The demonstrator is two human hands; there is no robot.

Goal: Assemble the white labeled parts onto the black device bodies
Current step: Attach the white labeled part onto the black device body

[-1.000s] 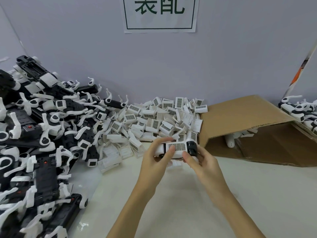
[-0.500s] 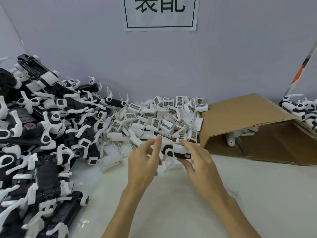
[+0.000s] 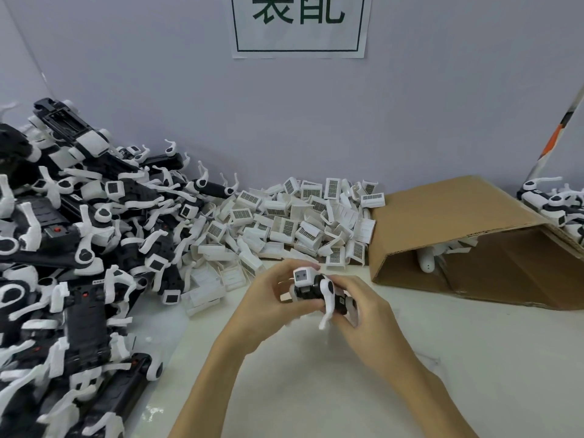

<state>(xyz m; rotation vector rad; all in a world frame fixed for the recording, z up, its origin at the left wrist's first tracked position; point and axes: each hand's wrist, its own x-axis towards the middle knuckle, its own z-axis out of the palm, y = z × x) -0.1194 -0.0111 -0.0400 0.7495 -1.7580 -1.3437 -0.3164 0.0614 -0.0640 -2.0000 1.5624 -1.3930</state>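
Rotated since earlier frame: device body (image 3: 319, 292), white labeled part (image 3: 301, 277) now up. Left hand (image 3: 268, 298) and right hand (image 3: 363, 314) fingers curled, clamped around it above table (image 3: 474, 358). Light, rigid, probably snap-fit; thin leg (image 3: 327, 311) fragile; grip black core.

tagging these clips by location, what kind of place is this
Most likely a manual assembly station in a small factory or workshop. A heap of identical black device bodies and a pile of white labeled parts cover the table, a cardboard box lies beside them, and a printed sign hangs on the wall.
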